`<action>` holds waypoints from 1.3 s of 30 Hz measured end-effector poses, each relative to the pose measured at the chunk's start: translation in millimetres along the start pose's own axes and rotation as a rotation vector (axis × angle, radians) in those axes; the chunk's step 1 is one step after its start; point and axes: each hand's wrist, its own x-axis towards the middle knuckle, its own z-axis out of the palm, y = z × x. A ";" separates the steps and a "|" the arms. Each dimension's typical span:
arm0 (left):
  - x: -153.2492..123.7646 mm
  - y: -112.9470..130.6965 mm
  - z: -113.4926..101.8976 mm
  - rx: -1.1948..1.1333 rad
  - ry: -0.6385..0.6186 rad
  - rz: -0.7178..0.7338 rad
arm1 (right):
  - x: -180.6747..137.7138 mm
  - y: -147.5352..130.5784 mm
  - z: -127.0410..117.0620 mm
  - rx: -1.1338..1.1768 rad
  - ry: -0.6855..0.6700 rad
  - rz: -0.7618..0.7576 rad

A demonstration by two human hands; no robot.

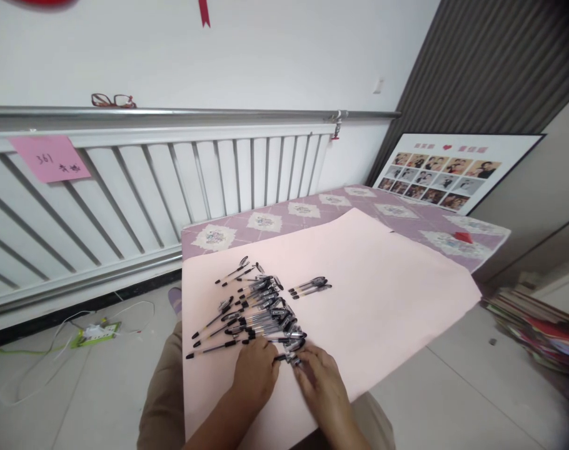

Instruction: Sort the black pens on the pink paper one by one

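Loose pens with black caps and clear barrels lie in a pile (266, 312) on the pink sheet. My left hand (256, 369) is at the pile's near edge, its fingers curled onto a pen (281, 357). Close beside it, my right hand (324, 384) has its thumb and fingertips closed at the capped ends of pens between both hands. How many they hold is hidden. Apart from the pile, a small group of pens (310, 286) lies side by side to the right, caps pointing right.
The pink sheet (382, 300) covers most of a table with a purple patterned cloth (303, 209). Behind stands a white radiator (219, 175), with glasses (113, 100) on the pipe above. A photo board (439, 172) leans at the back right. A power strip (95, 334) lies on the floor.
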 end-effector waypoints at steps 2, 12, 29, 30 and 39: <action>-4.6 -4.5 -1.6 0.005 -0.001 -0.020 | 0.7 -1.6 -0.8 -0.004 -0.010 -0.002; -35.5 -34.7 -9.4 -0.055 0.040 -0.058 | 9.0 -18.7 -1.2 -0.081 -0.092 -0.040; -46.9 -42.1 -4.6 -0.157 0.105 -0.070 | 18.4 -21.6 7.9 -0.329 -0.256 -0.093; -46.7 -42.5 -4.2 -0.160 0.111 -0.069 | 19.5 -22.6 7.3 -0.341 -0.262 -0.099; -47.4 -42.1 -3.7 -0.166 0.130 -0.062 | 25.0 -23.2 7.2 -0.372 -0.301 -0.113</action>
